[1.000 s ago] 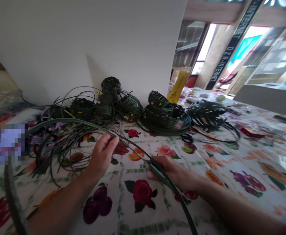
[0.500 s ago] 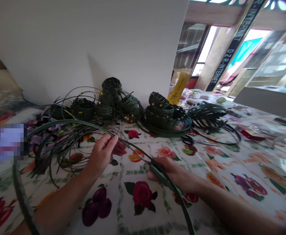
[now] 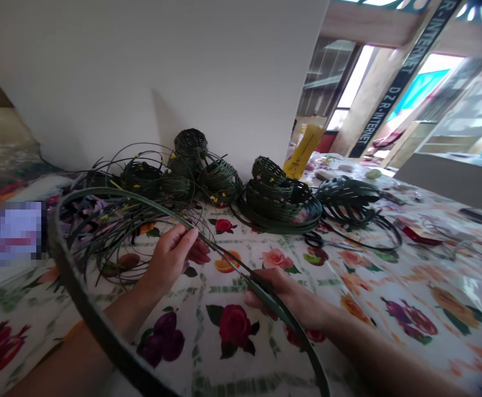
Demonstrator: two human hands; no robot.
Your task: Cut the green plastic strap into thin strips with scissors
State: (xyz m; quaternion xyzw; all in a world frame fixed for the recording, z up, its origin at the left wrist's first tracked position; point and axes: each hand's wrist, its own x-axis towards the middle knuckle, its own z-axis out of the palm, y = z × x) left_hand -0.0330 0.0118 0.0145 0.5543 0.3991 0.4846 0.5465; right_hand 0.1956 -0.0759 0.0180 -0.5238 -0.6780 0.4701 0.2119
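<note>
The left hand (image 3: 172,256) pinches a long, dark green strip (image 3: 97,328) between thumb and fingers, well to the left of the black-handled scissors (image 3: 322,241). The right hand (image 3: 280,292), nearer the person than the scissors and slightly left of them, is closed around the strip and a slim green object, too unclear to name. The strip spans the gap between the 2 hands, left of the scissors; its far-left end curves back across the left forearm, and it also trails down past the right hand.

A stack of woven baskets (image 3: 267,193) stands just behind the scissors, to their left; more green baskets (image 3: 222,179) sit farther left. A tangle of thin strips (image 3: 112,242) lies far left of the scissors, a bundle of wide strips (image 3: 348,198) behind and right of them, a red box (image 3: 418,231) to their right.
</note>
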